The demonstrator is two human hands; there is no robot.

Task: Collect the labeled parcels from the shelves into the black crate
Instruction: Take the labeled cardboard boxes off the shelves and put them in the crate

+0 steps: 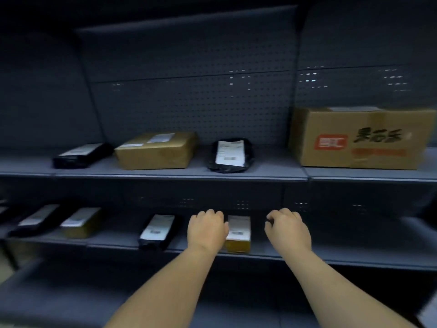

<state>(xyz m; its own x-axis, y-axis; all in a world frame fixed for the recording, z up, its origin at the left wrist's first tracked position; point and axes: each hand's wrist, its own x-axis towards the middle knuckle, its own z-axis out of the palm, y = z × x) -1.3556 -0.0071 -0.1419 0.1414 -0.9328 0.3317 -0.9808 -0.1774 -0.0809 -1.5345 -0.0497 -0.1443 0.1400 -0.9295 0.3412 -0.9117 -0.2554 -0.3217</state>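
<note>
Grey metal shelves with perforated backing are seen in dim light. A small brown parcel is flanked by the left hand and right hand, fingers curled, nothing pinched.

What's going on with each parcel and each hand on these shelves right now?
Small brown box: flat on lower shelf, left hand at its side.
Left hand: fingers curled, touching that box; grip unclear.
Right hand: loosely curled, holding nothing.
Black bag: lying flat, label up, untouched.
Flat brown box: closed, on upper shelf.
Black pouch: propped, label facing out.
Large carton: closed, taped.
</note>
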